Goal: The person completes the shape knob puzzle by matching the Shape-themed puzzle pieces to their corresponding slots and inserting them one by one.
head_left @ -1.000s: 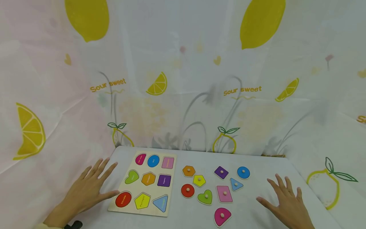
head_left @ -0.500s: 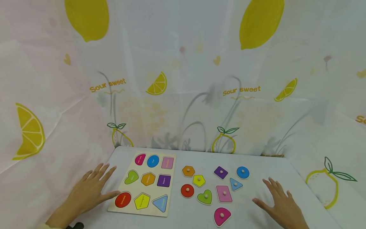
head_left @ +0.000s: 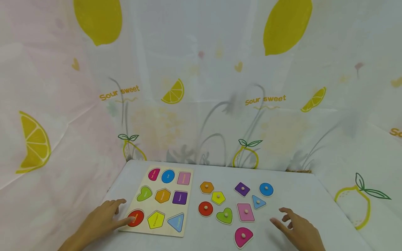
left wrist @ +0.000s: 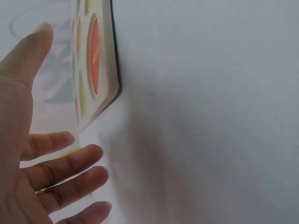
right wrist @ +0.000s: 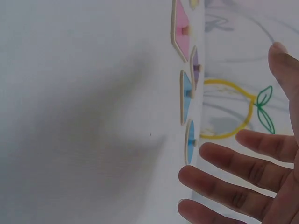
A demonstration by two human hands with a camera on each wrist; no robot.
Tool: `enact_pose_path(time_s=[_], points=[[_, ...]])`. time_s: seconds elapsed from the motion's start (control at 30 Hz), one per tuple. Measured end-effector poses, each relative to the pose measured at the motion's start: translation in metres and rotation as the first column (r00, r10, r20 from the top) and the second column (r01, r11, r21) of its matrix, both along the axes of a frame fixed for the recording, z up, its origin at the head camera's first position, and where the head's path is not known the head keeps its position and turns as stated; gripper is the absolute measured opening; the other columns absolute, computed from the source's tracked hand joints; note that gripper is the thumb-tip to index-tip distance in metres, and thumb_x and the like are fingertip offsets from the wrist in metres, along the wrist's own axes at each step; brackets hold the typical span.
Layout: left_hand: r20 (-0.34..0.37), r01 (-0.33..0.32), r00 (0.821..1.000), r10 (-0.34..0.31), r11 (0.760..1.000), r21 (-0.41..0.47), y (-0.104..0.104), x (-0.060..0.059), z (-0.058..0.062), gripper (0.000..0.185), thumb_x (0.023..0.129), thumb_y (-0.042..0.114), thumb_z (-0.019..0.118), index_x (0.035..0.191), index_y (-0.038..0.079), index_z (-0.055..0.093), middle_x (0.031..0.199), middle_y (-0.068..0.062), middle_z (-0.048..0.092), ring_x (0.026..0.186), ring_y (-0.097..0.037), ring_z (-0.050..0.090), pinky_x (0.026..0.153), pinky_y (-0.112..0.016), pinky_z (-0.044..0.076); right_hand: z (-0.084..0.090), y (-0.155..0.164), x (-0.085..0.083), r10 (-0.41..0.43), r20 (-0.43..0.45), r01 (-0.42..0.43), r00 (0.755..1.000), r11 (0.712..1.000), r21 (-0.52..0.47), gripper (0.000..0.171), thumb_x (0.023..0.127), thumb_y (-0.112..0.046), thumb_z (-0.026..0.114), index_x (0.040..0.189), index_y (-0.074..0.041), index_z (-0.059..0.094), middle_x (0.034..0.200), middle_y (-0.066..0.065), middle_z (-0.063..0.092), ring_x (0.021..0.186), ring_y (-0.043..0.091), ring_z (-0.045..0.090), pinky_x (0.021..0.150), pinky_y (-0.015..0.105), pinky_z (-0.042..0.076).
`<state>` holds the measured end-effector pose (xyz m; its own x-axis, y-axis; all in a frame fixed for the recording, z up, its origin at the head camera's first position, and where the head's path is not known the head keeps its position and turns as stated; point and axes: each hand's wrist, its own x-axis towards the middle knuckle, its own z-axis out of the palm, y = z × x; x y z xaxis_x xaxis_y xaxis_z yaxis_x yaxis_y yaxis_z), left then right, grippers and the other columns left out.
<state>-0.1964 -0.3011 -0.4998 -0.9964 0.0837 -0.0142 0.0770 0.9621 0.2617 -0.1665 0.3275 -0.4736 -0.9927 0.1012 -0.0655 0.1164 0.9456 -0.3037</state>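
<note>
My left hand [head_left: 100, 221] hovers at the left edge of a wooden shape puzzle board [head_left: 169, 209]. Its thumb reaches over the printed red circle, and nothing is held. In the left wrist view the fingers are loosely bent and spread, apart from the board. Right of the loose pieces, my right hand [head_left: 299, 230] is held above the table, fingers slightly curled around nothing. Nearest to it are a pink rectangle piece [head_left: 242, 216], a magenta semicircle piece [head_left: 240, 240], a light blue triangle piece [head_left: 255, 204] and a blue round piece [head_left: 263, 190]. Each piece has a small knob.
More knobbed pieces lie mid-table: an orange hexagon [head_left: 203, 190], a yellow pentagon [head_left: 216, 201], a red circle [head_left: 202, 211], a green heart [head_left: 221, 218] and a purple square [head_left: 239, 190]. A lemon-printed cloth [head_left: 207, 118] hangs behind the white table [head_left: 282, 195].
Both hands have lowered toward the table and their fingers have bent from a straighter spread. My right hand has also shifted left. Board and pieces have stayed put.
</note>
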Motion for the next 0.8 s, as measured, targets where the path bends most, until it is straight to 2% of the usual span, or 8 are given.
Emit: enact_pose_path(time_s=[0.1,0.23,0.37,0.5,0.63,0.8], points=[[0.012,-0.013,1.0,0.013,0.999,0.048,0.001,0.003,-0.009,0.098,0.072,0.078,0.074,0.131,0.0,0.062,0.083,0.001,0.05,0.081,-0.018,0.049,0.069,-0.038,0.05,-0.006,-0.004,-0.001,0.008,0.003,-0.008,1.0,1.0,-0.009,0.078,0.088,-0.073,0.062,0.13,-0.007,0.063,0.091,-0.005,0.065,0.073,0.014,0.057,0.064,0.038,0.051],[-0.009,-0.019,1.0,0.02,0.993,0.113,0.003,0.006,-0.017,0.094,0.07,0.071,0.081,0.13,0.0,0.063,0.083,0.0,0.048,0.08,-0.017,0.047,0.066,-0.032,0.045,-0.012,-0.009,-0.001,0.022,-0.013,-0.023,1.0,0.999,-0.024,0.073,0.089,-0.071,0.063,0.125,-0.008,0.066,0.085,-0.005,0.063,0.069,0.014,0.055,0.061,0.035,0.048],[0.034,-0.049,0.998,0.044,0.983,0.175,0.006,0.007,-0.02,0.096,0.066,0.067,0.086,0.132,0.001,0.063,0.084,-0.001,0.046,0.079,-0.016,0.045,0.061,-0.027,0.041,-0.013,-0.013,-0.003,0.019,-0.002,-0.019,1.0,0.999,-0.037,0.068,0.089,-0.068,0.065,0.121,-0.009,0.068,0.082,-0.005,0.062,0.069,0.014,0.054,0.062,0.034,0.048],[0.082,-0.085,0.994,0.069,0.974,0.212,0.008,0.007,-0.023,0.1,0.06,0.061,0.092,0.135,0.0,0.063,0.085,-0.002,0.046,0.08,-0.017,0.045,0.062,-0.027,0.044,-0.015,-0.017,-0.005,0.02,0.024,-0.019,1.0,0.998,-0.055,0.065,0.09,-0.065,0.065,0.12,-0.008,0.068,0.082,-0.004,0.061,0.07,0.015,0.053,0.063,0.034,0.049],[0.084,-0.088,0.994,0.07,0.968,0.234,0.008,0.008,-0.026,0.105,0.055,0.058,0.095,0.136,0.001,0.062,0.085,-0.002,0.045,0.081,-0.017,0.045,0.063,-0.027,0.046,-0.018,-0.019,-0.007,0.015,0.02,-0.014,1.0,0.997,-0.081,0.061,0.091,-0.064,0.065,0.119,-0.01,0.069,0.084,-0.004,0.063,0.07,0.014,0.054,0.063,0.034,0.048],[0.064,-0.066,0.997,0.052,0.966,0.251,0.006,0.008,-0.028,0.104,0.054,0.057,0.096,0.137,0.002,0.062,0.085,-0.001,0.045,0.083,-0.017,0.045,0.064,-0.025,0.046,-0.025,-0.021,-0.008,-0.012,-0.015,0.009,1.0,0.98,-0.199,0.053,0.095,-0.059,0.064,0.117,-0.011,0.071,0.079,-0.005,0.063,0.066,0.013,0.056,0.062,0.032,0.047]])
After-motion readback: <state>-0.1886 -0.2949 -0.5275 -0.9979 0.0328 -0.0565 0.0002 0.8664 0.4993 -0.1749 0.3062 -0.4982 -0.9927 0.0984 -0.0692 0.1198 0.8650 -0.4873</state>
